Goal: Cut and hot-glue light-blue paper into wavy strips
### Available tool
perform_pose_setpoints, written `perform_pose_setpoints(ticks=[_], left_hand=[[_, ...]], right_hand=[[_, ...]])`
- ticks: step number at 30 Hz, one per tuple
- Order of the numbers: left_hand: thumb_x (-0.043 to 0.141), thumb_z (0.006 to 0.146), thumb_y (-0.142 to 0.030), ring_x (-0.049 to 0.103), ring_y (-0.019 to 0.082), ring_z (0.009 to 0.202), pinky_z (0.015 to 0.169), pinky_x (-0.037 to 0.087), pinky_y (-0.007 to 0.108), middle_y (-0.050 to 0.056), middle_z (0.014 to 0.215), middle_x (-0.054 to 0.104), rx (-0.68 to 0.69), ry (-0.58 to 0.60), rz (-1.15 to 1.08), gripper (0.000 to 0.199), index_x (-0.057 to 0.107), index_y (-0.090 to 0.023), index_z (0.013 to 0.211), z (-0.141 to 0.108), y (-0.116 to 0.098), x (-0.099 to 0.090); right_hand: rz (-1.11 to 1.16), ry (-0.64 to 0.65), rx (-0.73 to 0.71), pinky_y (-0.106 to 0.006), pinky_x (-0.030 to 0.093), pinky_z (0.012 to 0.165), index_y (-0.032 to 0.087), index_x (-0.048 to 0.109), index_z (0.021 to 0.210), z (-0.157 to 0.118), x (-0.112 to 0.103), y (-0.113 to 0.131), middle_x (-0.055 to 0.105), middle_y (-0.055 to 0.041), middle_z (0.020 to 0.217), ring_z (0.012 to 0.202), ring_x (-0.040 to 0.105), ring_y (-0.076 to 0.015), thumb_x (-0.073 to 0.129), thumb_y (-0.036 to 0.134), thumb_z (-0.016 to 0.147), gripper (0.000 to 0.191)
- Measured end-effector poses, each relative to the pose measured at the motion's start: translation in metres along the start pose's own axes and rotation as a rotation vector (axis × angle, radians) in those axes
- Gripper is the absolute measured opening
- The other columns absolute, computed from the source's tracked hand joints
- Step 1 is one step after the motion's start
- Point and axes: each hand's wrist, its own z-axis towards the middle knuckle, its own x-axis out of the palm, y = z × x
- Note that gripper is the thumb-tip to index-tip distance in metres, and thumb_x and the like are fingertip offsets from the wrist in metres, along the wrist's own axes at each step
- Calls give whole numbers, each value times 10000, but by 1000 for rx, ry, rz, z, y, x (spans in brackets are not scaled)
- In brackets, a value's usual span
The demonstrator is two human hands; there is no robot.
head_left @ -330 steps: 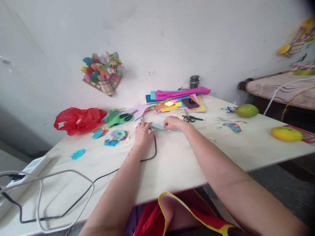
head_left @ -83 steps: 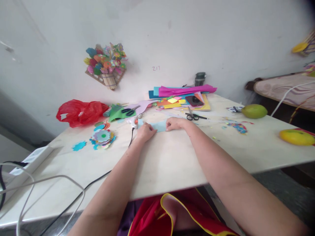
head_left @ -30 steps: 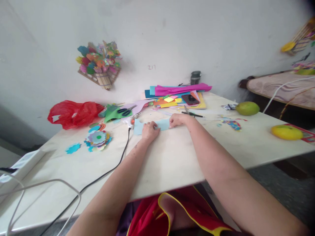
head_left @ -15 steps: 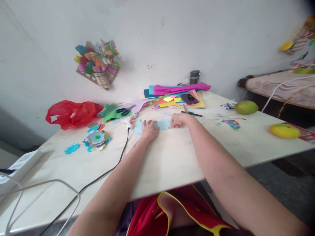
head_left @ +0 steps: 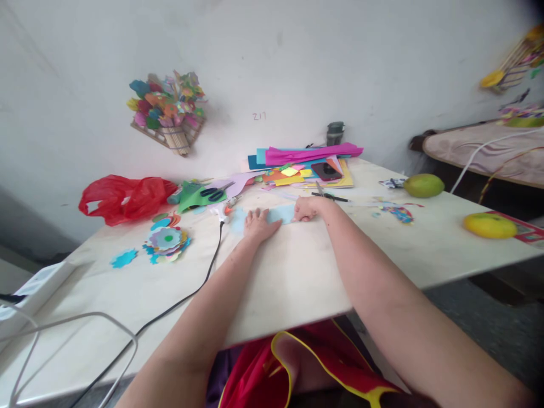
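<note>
A light blue paper strip (head_left: 281, 214) lies flat on the white table (head_left: 293, 272). My left hand (head_left: 258, 225) rests on the strip with its fingers spread and the thumb pointing right. At the strip's right end, my right hand (head_left: 306, 209) is closed, its fingers curled against the paper edge; the fingertips are partly hidden. Just left of the strip is a white glue gun (head_left: 221, 213) with a black cord. Black-handled scissors (head_left: 213, 194) lie on green paper behind it. A black pen (head_left: 331, 196) is behind my right hand.
Layered paper flowers (head_left: 168, 238) and a red plastic bag (head_left: 127, 198) are at the left. Coloured sheets (head_left: 314, 153) and a phone (head_left: 326, 171) lie at the back. Two mango-like fruits (head_left: 424, 185) sit at the right. Cables cross the left front.
My left thumb has spread further to the right across the blue strip. My right hand stays at the strip's right end.
</note>
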Motion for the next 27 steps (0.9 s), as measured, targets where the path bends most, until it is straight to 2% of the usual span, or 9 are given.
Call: perform_pose_setpoints(ticks=[8, 14, 20, 27], left_hand=[[369, 663, -739, 100, 268, 1362, 1093, 110, 425, 35, 1481, 207, -51, 14, 16, 845, 325, -258, 1357, 1, -4, 0], [358, 611, -798, 118, 294, 1355, 1087, 123, 444, 56, 1474, 224, -37, -27, 14, 926, 335, -235, 1346, 2, -4, 3], [432, 628, -752, 154, 310, 1344, 1072, 147, 474, 70, 1450, 280, -24, -70, -23, 844, 387, -242, 1299, 4, -4, 5], [438, 669, -703, 115, 286, 1358, 1084, 116, 460, 59, 1474, 225, -35, -15, -38, 828, 322, -246, 1350, 4, -1, 2]], right_hand=[[1, 41, 9, -229, 327, 505, 149, 509, 550, 0, -1, 0, 449, 41, 459, 428, 360, -69, 593, 362, 737, 296], [-72, 29, 115, -254, 367, 546, 155, 517, 532, 7, -1, -6, 495, 13, 496, 488, 442, -102, 641, 559, 636, 435], [-109, 4, 252, -292, 406, 562, 161, 518, 511, 18, 1, -12, 501, -16, 495, 550, 514, -160, 657, 663, 522, 521], [-114, -14, 224, -305, 411, 576, 164, 507, 484, 22, 2, -17, 494, -17, 482, 560, 528, -175, 660, 655, 523, 516]])
